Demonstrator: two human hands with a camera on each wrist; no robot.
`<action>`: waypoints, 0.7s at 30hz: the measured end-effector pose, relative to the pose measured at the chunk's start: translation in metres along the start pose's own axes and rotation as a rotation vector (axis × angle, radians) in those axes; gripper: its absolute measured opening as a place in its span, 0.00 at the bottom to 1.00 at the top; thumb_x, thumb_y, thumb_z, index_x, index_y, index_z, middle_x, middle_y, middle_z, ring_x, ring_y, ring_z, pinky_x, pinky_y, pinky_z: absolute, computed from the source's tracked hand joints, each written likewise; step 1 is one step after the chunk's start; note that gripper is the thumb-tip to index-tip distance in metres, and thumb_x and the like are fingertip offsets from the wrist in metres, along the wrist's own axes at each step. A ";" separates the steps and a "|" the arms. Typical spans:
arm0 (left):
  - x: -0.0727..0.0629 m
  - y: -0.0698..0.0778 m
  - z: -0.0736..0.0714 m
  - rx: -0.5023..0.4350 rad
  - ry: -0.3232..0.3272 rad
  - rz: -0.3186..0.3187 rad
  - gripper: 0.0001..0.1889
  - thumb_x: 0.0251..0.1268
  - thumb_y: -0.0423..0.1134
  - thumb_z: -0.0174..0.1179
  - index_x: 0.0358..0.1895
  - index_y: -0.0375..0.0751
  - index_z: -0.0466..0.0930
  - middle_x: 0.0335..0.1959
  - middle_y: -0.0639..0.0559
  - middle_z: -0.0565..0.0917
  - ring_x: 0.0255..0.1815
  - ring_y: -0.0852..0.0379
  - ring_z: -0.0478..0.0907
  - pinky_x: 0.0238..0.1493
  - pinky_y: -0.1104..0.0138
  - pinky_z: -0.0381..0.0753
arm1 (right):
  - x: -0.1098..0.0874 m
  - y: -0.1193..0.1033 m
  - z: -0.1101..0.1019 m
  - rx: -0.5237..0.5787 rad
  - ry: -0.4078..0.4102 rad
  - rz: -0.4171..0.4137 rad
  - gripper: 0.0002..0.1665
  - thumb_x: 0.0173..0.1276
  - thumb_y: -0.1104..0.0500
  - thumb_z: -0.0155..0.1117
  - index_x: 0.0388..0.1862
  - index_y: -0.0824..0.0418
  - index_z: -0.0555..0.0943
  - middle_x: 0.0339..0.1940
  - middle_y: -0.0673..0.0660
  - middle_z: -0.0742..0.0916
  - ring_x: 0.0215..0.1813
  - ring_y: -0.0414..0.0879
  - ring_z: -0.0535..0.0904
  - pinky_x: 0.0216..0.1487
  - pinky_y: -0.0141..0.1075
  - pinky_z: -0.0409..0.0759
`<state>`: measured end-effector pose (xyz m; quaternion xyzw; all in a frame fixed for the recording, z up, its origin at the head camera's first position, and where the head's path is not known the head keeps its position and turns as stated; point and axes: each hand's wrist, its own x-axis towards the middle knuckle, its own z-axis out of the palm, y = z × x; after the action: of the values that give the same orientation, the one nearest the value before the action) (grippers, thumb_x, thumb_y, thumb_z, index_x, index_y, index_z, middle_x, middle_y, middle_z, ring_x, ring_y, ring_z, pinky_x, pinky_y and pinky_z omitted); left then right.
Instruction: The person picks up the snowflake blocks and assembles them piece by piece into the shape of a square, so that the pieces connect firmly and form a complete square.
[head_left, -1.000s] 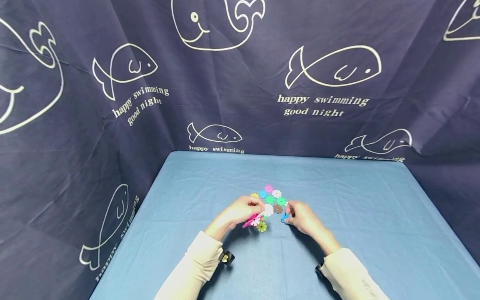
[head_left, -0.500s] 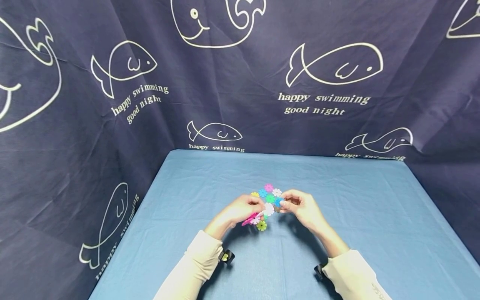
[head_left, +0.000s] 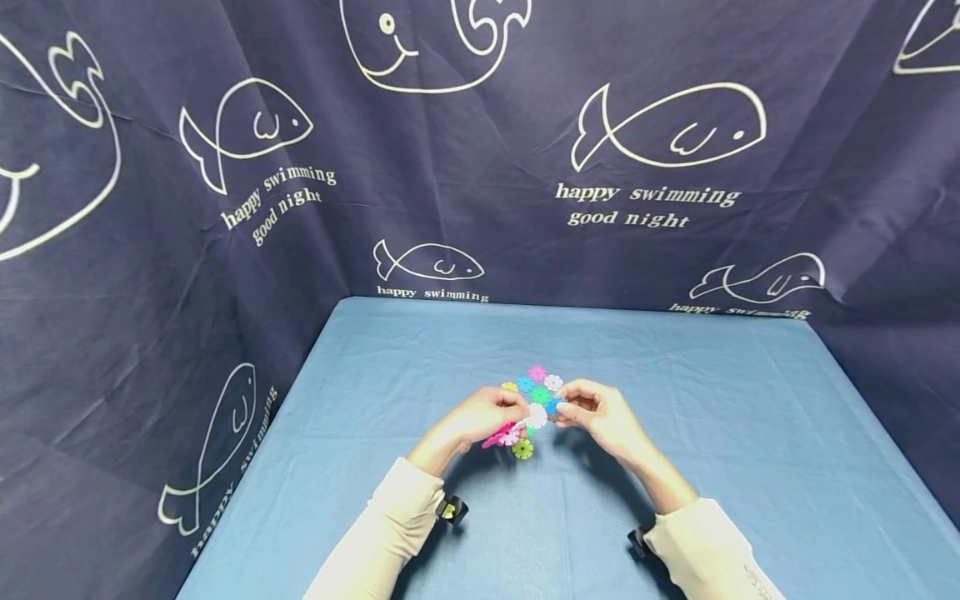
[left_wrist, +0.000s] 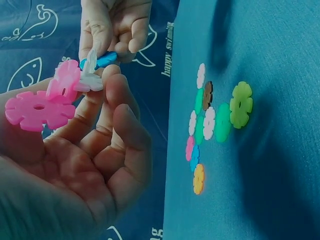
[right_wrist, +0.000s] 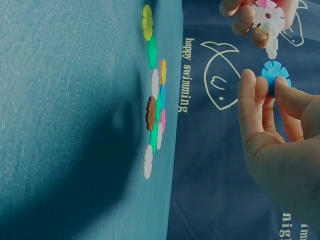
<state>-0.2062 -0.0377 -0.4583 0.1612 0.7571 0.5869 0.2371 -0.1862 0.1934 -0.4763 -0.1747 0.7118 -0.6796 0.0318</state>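
Note:
Held up over the table, several notched flower-shaped plastic discs are slotted together in my left hand (head_left: 483, 415): pink discs (left_wrist: 35, 108) and white discs (left_wrist: 94, 82). The fingers and thumb of that hand pinch this joined piece. My right hand (head_left: 609, 421) pinches a blue notched disc (right_wrist: 273, 74) between thumb and fingers. In the right wrist view its edge lies close to the lower white disc (right_wrist: 272, 46) of the joined piece. Whether the two touch I cannot tell. My right fingers cover part of the blue disc.
Loose discs lie flat on the blue-covered table (head_left: 750, 433) beneath and beyond the hands, among them a lime disc (left_wrist: 241, 105), a brown disc (left_wrist: 208, 95) and an orange-yellow disc (left_wrist: 199, 179). A dark curtain (head_left: 525, 183) with fish drawings stands behind the table.
My right hand has brought the blue disc up and left, close to the joined piece, and has barely moved in the last half second. My left hand stays nearly in place.

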 end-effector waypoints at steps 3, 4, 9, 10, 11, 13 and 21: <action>0.000 0.001 0.000 0.005 -0.003 0.003 0.10 0.70 0.32 0.59 0.44 0.26 0.84 0.31 0.50 0.82 0.29 0.60 0.82 0.31 0.72 0.80 | 0.000 -0.001 0.001 0.008 -0.021 -0.001 0.09 0.70 0.75 0.62 0.46 0.81 0.77 0.36 0.72 0.84 0.36 0.46 0.87 0.42 0.48 0.87; 0.000 0.001 -0.001 0.009 -0.003 0.006 0.10 0.70 0.32 0.59 0.44 0.26 0.84 0.31 0.51 0.82 0.29 0.60 0.82 0.32 0.72 0.79 | 0.000 -0.001 0.001 0.014 -0.025 -0.002 0.09 0.70 0.75 0.62 0.45 0.82 0.77 0.36 0.72 0.84 0.36 0.46 0.87 0.42 0.47 0.87; -0.001 0.002 -0.001 0.009 -0.012 0.015 0.10 0.70 0.32 0.59 0.43 0.26 0.84 0.32 0.52 0.81 0.29 0.59 0.82 0.33 0.72 0.79 | -0.001 0.000 0.001 0.030 -0.034 0.001 0.09 0.70 0.76 0.60 0.45 0.83 0.77 0.36 0.69 0.85 0.36 0.46 0.87 0.42 0.43 0.87; -0.001 0.003 0.000 0.002 -0.016 0.013 0.10 0.71 0.32 0.58 0.43 0.26 0.84 0.31 0.52 0.81 0.29 0.59 0.82 0.32 0.72 0.80 | -0.001 0.000 0.000 0.030 -0.034 0.002 0.09 0.70 0.76 0.60 0.46 0.83 0.77 0.36 0.69 0.85 0.37 0.46 0.87 0.42 0.43 0.87; -0.001 0.003 0.000 -0.004 -0.020 0.012 0.09 0.71 0.31 0.58 0.42 0.26 0.84 0.31 0.51 0.81 0.29 0.58 0.82 0.32 0.72 0.80 | -0.001 0.000 0.000 0.028 -0.036 0.003 0.09 0.70 0.76 0.60 0.46 0.83 0.77 0.36 0.69 0.85 0.37 0.46 0.87 0.42 0.43 0.87; -0.001 0.003 0.000 -0.012 -0.023 0.009 0.09 0.70 0.31 0.58 0.42 0.26 0.84 0.30 0.51 0.81 0.29 0.58 0.82 0.32 0.72 0.80 | -0.001 0.000 0.001 0.029 -0.035 0.006 0.09 0.70 0.76 0.60 0.46 0.82 0.77 0.37 0.67 0.85 0.37 0.46 0.87 0.42 0.43 0.87; 0.000 0.001 -0.001 0.040 -0.011 0.012 0.09 0.70 0.33 0.60 0.42 0.30 0.86 0.31 0.52 0.82 0.30 0.60 0.80 0.33 0.71 0.78 | -0.002 0.000 0.002 0.084 -0.033 0.040 0.10 0.70 0.77 0.59 0.47 0.85 0.74 0.37 0.61 0.86 0.38 0.47 0.88 0.45 0.48 0.86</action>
<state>-0.2066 -0.0387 -0.4575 0.1736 0.7664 0.5723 0.2347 -0.1839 0.1920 -0.4768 -0.1701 0.6854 -0.7051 0.0641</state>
